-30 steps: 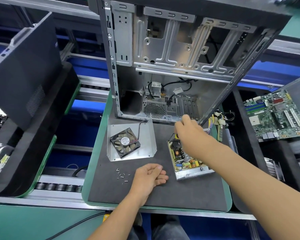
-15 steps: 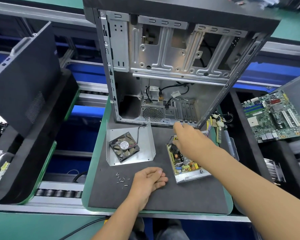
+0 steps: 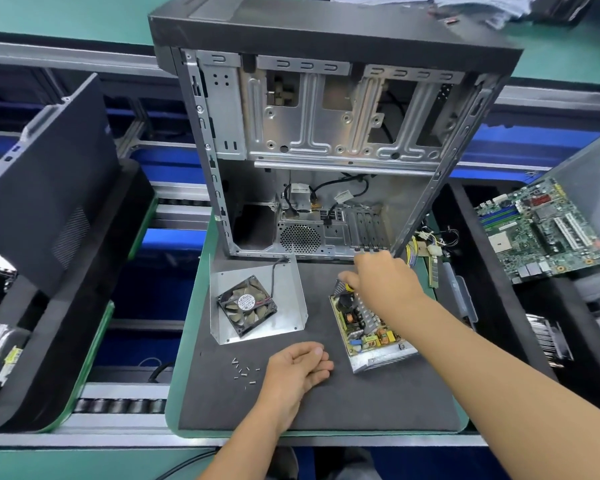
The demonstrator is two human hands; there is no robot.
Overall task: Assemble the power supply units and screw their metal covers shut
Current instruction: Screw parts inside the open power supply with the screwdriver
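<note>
Right hand [image 3: 387, 284] reached forward over the far end of the open power supply base [image 3: 371, 327], knuckles up and fingers curled downward; whether those fingers pinched anything could not be told, since the back of the hand hid the tips. Its wrist and forearm crossed the right half of the circuit board inside that base. The left hand [image 3: 297, 372] rested on the dark foam mat [image 3: 326, 410] near the front of the desk, fingers loosely curled with nothing in them, just left of the base's near corner.

A small scatter of screws [image 3: 245, 370] lay on the mat just left of the left hand. Behind them sat the bent metal cover [image 3: 291, 289], open side up, with a black fan [image 3: 246, 305] lying in it and the fan's wire running toward the back. The cover and the base were apart, side by side on the mat.

An open computer case [image 3: 326, 150] stood at the mat's far edge, its side off and bays showing. A bundle of coloured wires [image 3: 426, 247] lay at its right foot. A green motherboard [image 3: 541, 230] lay on the neighbouring pallet to the right.
</note>
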